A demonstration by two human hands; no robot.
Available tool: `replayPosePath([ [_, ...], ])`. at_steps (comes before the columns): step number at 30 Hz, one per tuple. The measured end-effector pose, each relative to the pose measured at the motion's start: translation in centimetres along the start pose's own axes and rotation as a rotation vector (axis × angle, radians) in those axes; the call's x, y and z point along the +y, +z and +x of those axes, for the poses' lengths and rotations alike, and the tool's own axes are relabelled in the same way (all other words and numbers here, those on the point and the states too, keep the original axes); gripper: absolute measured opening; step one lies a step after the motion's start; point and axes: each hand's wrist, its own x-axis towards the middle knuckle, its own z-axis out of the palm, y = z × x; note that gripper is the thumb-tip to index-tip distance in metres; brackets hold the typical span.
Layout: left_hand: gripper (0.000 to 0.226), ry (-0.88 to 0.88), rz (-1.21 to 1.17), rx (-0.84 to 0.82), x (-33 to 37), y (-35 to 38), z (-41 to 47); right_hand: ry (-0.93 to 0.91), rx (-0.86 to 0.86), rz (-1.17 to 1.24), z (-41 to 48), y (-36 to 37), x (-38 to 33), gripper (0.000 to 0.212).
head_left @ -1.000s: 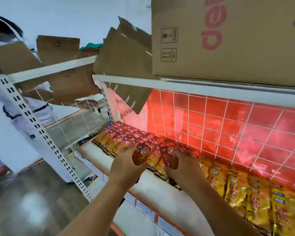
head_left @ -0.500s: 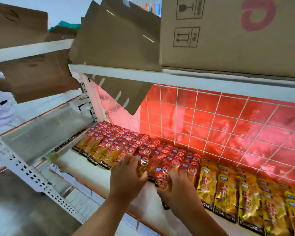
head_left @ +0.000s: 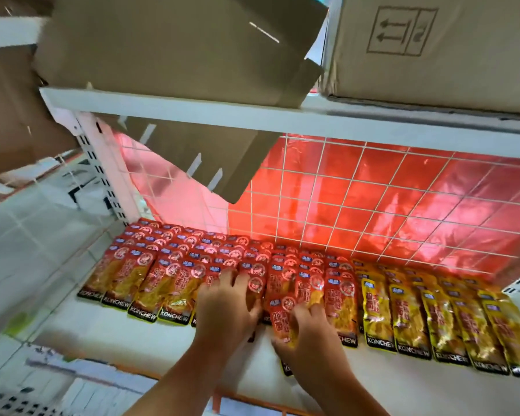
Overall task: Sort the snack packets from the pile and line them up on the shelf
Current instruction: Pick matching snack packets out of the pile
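Up front on the white shelf [head_left: 132, 340], the right hand [head_left: 312, 340] grips one red packet [head_left: 281, 316], fingers curled over it, black bottom strip poking out toward me under the palm. Its long axis runs front to back, same as the row. Just left of it, the left hand [head_left: 225, 307] lies with fingers spread flat on the lined-up red packets [head_left: 150, 280]. My guess: the slot is straight ahead, so the right hand just slides it forward. Yellow packets [head_left: 409, 319] sit further right, red grid panel [head_left: 373, 199] behind everything.
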Motion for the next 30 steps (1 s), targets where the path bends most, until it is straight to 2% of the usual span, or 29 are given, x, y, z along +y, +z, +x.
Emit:
replayPosePath([
  [3,0.051,0.06,-0.042,0.04,-0.2,-0.2,0.4,0.04,0.016,-0.032,-0.2,0.4,-0.7,0.055],
  [5,0.045,0.091,-0.15,0.09,-0.7,-0.3,0.6,0.064,0.031,-0.051,-0.3,0.5,-1.1,0.055],
  [7,0.041,0.178,-0.206,0.139,-1.7,0.0,0.1,0.089,0.041,-0.058,-0.4,0.5,-1.3,0.055],
  [10,0.048,0.36,-0.163,0.146,-3.8,0.7,-1.3,0.13,0.064,-0.084,-0.2,0.6,-1.5,0.054],
  [12,0.055,0.408,-0.117,0.1,-4.8,1.0,-1.9,0.138,0.107,-0.104,0.2,0.9,-1.8,0.053],
  [17,0.059,0.433,-0.134,0.015,-5.0,1.1,-1.8,0.152,0.176,-0.142,1.5,1.8,-3.5,0.063],
  [23,0.05,0.455,-0.138,0.051,-5.0,1.1,-2.0,0.225,0.124,-0.176,3.1,2.2,-4.5,0.058],
  [30,0.05,0.444,-0.093,0.043,-4.9,1.4,-2.0,0.25,0.097,-0.222,3.9,2.6,-4.5,0.059],
])
